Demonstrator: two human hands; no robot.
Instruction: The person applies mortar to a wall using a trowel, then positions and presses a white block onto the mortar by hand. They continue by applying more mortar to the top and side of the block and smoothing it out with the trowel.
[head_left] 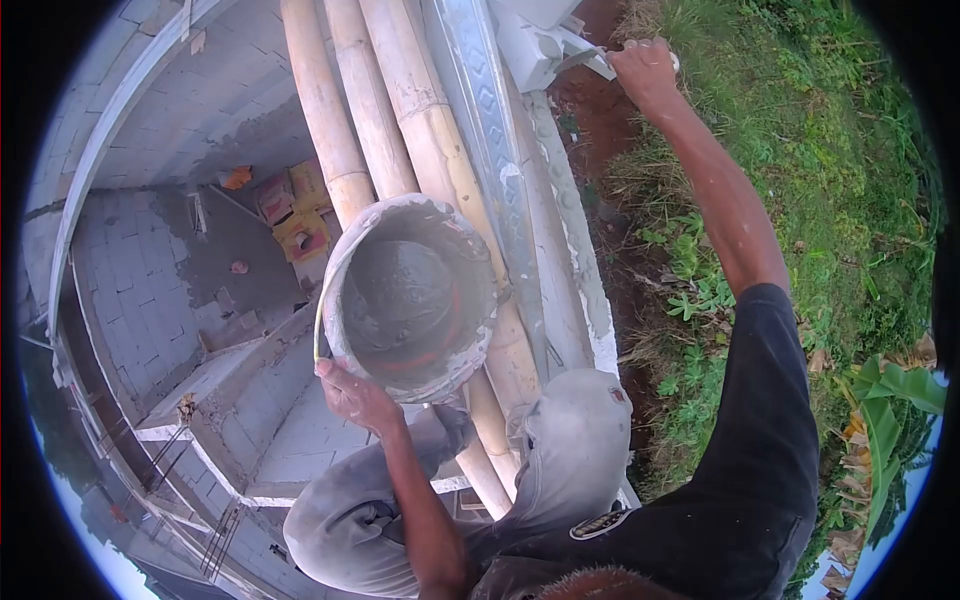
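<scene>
A bucket (410, 300) of wet grey mortar rests on bamboo poles (400, 90) in front of my knees. My left hand (358, 398) is closed on the bucket's rim and handle at its lower left side. Far out to the right, my right hand (645, 72) is wrapped round the handle of a trowel (598, 62). The trowel's blade is beside a white block (528, 50) at the outer edge of the wall; whether they touch is hard to tell.
A metal channel (490, 110) runs alongside the poles. Below on the left lie a block-walled room (130, 270) and yellow bags (303, 235). Rebar (222, 535) sticks up at lower left. The outer wall edge (580, 230) drops to grass (790, 130) and plants on the right.
</scene>
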